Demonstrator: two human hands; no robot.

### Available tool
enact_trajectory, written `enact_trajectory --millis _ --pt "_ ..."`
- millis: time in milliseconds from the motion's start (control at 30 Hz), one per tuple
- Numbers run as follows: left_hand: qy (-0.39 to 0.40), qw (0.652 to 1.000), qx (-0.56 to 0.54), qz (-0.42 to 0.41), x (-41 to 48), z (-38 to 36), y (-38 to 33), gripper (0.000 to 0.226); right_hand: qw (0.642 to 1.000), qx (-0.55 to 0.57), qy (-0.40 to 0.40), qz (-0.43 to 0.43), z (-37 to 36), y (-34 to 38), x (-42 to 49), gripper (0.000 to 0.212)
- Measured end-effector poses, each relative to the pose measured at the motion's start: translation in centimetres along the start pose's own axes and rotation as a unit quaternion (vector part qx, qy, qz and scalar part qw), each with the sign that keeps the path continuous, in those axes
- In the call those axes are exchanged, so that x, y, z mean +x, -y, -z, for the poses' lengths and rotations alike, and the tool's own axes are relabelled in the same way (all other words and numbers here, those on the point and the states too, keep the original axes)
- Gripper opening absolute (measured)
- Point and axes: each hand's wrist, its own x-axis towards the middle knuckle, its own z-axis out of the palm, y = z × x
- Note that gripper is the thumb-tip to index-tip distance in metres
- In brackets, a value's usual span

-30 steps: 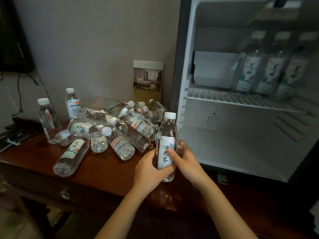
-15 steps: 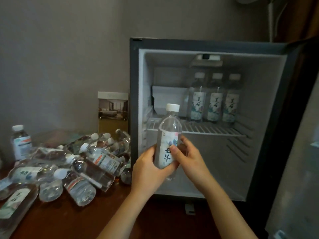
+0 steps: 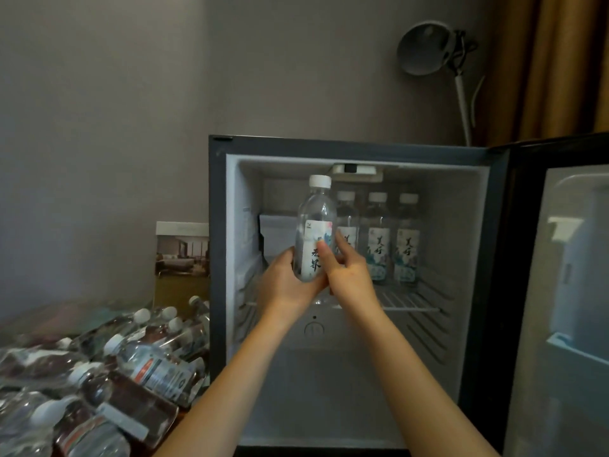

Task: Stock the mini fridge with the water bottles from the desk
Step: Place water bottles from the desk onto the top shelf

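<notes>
I hold one clear water bottle (image 3: 314, 222) with a white cap upright in front of the open mini fridge (image 3: 359, 150), level with its wire shelf (image 3: 408, 300). My left hand (image 3: 285, 285) grips its lower body from the left. My right hand (image 3: 349, 275) grips it from the right, thumb across the label. Three labelled bottles (image 3: 377, 239) stand in a row at the back of the shelf. A pile of several bottles (image 3: 138, 367) lies on the wooden desk at lower left.
The fridge door (image 3: 560, 291) stands open at the right. A white box (image 3: 276, 235) sits on the shelf's left side. A framed picture card (image 3: 181, 252) leans on the wall beside the fridge. A lamp (image 3: 428, 47) and curtain are behind.
Both hands have lifted the bottle from near the desk edge up and forward to the fridge's shelf level. The view has swung right and up toward the fridge.
</notes>
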Motion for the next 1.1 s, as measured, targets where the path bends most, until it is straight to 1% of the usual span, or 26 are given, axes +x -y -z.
enact_trajectory --millis 200,267,333,400,500,567,633,700,800,933,1100 --pt "0.019 1.000 -0.024 -0.007 1.6 -1.5 1.1 0.031 0.997 -0.077 -0.004 0.006 0.3 -1.1 2.1 0.046" --pt "0.040 0.999 -0.007 0.001 2.2 -1.9 1.7 0.035 0.996 -0.089 0.007 0.017 0.5 -1.7 2.5 0.043" --pt "0.055 0.998 0.017 0.016 2.6 -2.3 2.4 0.045 0.995 -0.093 0.025 0.024 0.6 -2.6 2.6 0.040" --pt "0.051 0.998 0.038 0.029 3.0 -2.6 2.9 0.053 0.993 -0.109 0.031 0.024 0.6 -3.5 2.7 0.040" --pt "0.043 0.996 0.074 0.036 3.5 -3.0 3.1 0.054 0.990 -0.141 0.014 0.021 0.4 -4.4 2.8 0.043" --pt "0.041 0.993 0.103 0.043 3.8 -3.2 2.9 0.055 0.987 -0.160 -0.010 0.018 0.4 -4.9 2.9 0.042" --pt "0.044 0.990 0.124 0.048 4.1 -3.5 2.7 0.057 0.985 -0.166 -0.034 0.015 0.5 -5.1 3.0 0.036" --pt "0.048 0.989 0.131 0.049 4.3 -3.7 2.6 0.060 0.985 -0.169 -0.038 0.013 0.6 -5.1 2.9 0.033" --pt "0.044 0.990 0.121 0.049 4.5 -3.8 2.7 0.066 0.984 -0.175 -0.029 0.005 0.8 -5.2 2.9 0.035" --pt "0.043 0.991 0.121 0.046 4.6 -3.8 2.9 0.072 0.982 -0.184 -0.008 -0.029 1.1 -5.3 3.4 0.037" --pt "0.063 0.990 0.119 0.048 5.1 -3.8 3.1 0.070 0.986 -0.158 0.017 -0.048 1.3 -5.0 3.9 0.036"
